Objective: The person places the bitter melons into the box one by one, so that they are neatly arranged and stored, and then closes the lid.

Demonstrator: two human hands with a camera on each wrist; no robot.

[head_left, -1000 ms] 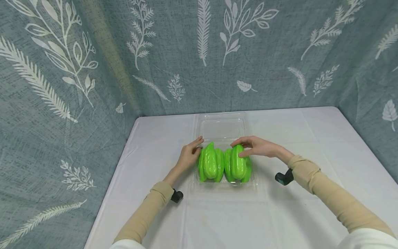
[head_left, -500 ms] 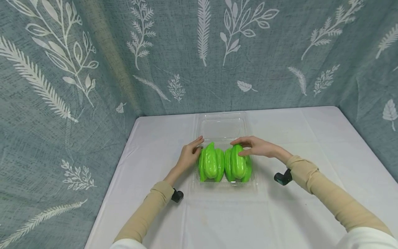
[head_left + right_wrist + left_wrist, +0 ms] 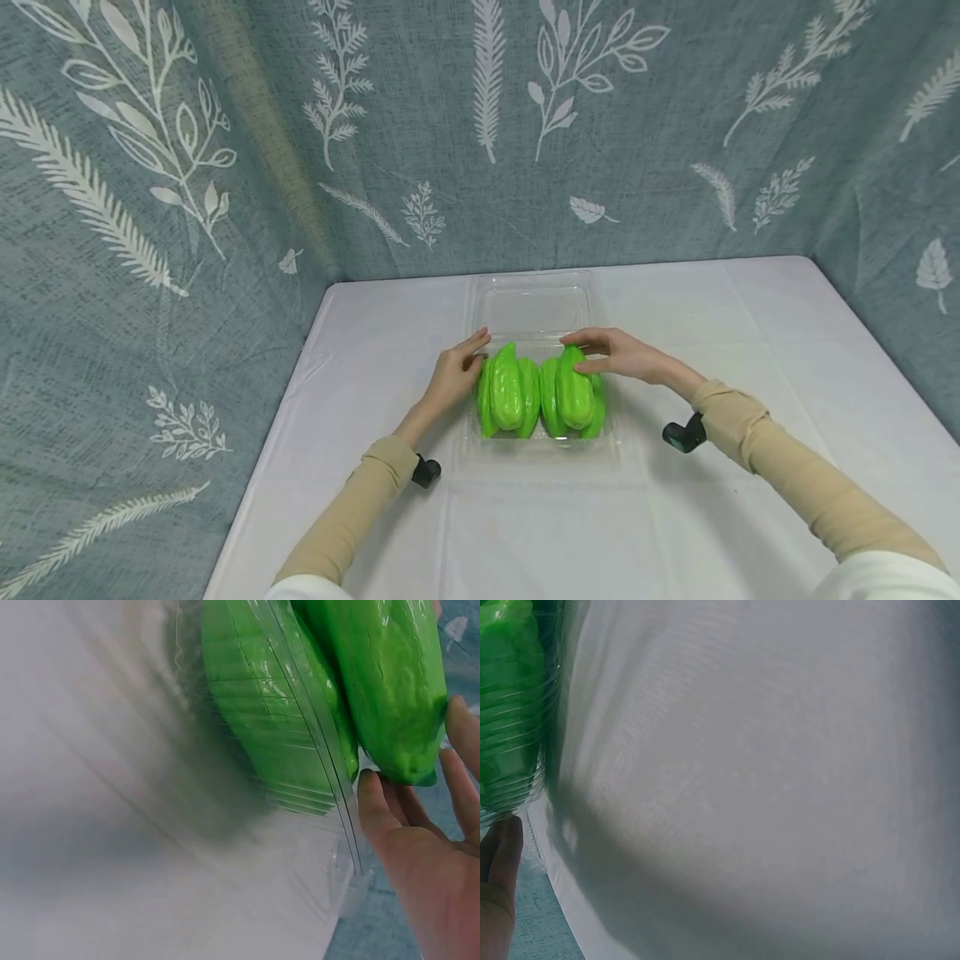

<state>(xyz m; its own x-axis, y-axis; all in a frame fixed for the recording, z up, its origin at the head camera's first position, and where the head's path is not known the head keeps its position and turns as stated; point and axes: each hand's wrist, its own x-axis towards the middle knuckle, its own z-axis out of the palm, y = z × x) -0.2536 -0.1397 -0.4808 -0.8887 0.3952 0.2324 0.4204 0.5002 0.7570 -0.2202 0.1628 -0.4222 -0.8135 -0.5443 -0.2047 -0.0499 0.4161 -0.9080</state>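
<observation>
A clear plastic clamshell box lies with its lid folded back, holding two side-by-side stacks of long, glossy green pepper-like vegetables. My right hand pinches the far end of the top vegetable in the right stack, thumb on its right side and fingers over its tip. In the right wrist view, that vegetable rises above the box wall, with fingertips around its end. My left hand rests at the box's left edge, fingers extended, beside the left stack. A fingertip meets the box rim in the left wrist view.
The transparent lid lies flat behind the box, toward the table's back edge. A white cloth covers the table. Grey-green leaf-patterned curtains stand behind it and at both sides.
The top vegetable of the right stack has turned slightly, its tip showing more under my right fingers, which shifted a little to the right. My left hand stays in place.
</observation>
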